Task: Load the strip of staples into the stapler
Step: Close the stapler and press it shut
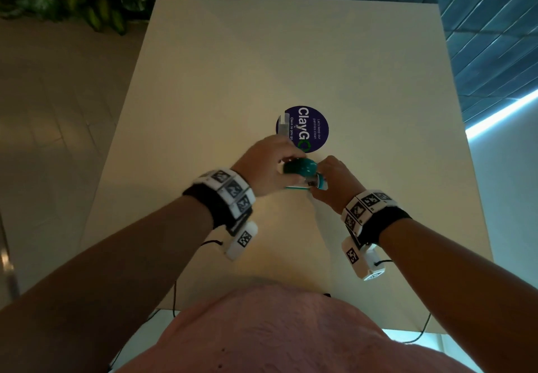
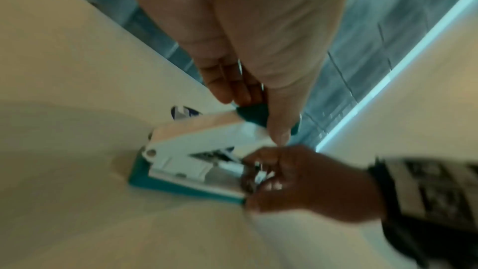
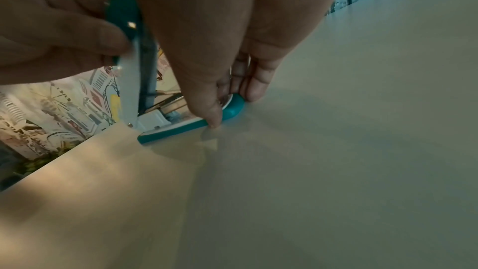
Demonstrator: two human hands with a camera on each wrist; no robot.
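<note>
Teal-and-white stapler (image 1: 301, 175) sits mid-counter (image 1: 364, 75), its top swung up. The left hand (image 1: 263, 166) has fingers and thumb curled round the raised teal top. The right hand (image 1: 334, 183) pinches the stapler's near-right end, thumb and fingers on the teal base. Whether the staple strip is in those fingers, I cannot tell. Just beyond lies a round blue sticker (image 1: 310, 128) reading "ClayGo", "Let's keep our pantries clean", with a small clear box (image 1: 283, 124) on its left edge.
</note>
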